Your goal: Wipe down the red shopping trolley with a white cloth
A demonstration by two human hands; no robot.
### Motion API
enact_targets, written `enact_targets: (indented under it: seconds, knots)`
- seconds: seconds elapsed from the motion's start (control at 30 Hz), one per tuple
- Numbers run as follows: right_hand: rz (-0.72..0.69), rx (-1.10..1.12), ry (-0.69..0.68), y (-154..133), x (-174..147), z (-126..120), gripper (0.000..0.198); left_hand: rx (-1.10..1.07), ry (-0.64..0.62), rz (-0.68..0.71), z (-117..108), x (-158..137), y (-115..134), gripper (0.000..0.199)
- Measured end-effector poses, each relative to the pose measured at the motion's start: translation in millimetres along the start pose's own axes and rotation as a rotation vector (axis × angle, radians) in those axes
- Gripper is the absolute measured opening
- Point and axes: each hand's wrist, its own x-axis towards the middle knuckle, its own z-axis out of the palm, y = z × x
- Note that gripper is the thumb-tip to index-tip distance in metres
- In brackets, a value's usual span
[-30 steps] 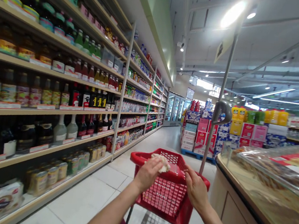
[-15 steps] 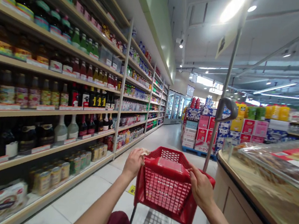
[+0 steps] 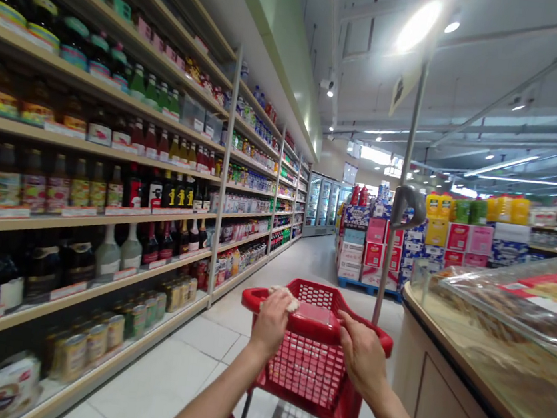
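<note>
A red plastic shopping cart stands in front of me with its handle toward my body. In my left hand is a crumpled off-white cloth, pressed on the handle left of its middle. The fingers are closed over the cloth. My right hand is closed on the right part of the handle, thumb along the top. Beyond the handle, the cart's mesh basket shows, partly hidden by the handle panel.
Bottle shelves line the left side. A glass-fronted counter with packaged food runs close on the right. A metal pole with a grey hook rises behind the cart. Stacked cartons stand ahead, and glass-door coolers farther back.
My left hand has moved right along the handle with the cloth, from its left end toward the middle, baring that end. My right hand keeps its hold. The view has shifted slightly.
</note>
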Motion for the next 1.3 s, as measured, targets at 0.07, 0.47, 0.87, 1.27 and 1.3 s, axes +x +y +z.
enact_targets:
  seconds: [0.07, 0.47, 0.87, 1.27, 1.3]
  knots:
    - [-0.003, -0.001, -0.008, 1.8, 0.5, 0.3, 0.037, -0.057, -0.066, 0.122, 3.5, 1.8, 9.7, 0.032]
    - [0.033, 0.036, 0.004, 3.1, 0.8, -3.8, 0.038, -0.119, -0.136, 0.21, 8.7, 2.7, 41.0, 0.032]
    - [0.142, 0.181, -0.004, 3.8, 3.5, -6.5, 0.043, -0.117, -0.178, 0.284, 19.9, 10.8, 65.3, 0.026]
    - [0.12, 0.187, 0.018, 7.4, 2.8, -2.2, 0.043, -0.14, -0.153, 0.29, 26.8, 7.2, 64.2, 0.03]
    - [0.125, 0.198, 0.014, 8.2, 2.5, -3.0, 0.044, -0.145, -0.168, 0.314, 26.3, 8.0, 65.4, 0.03]
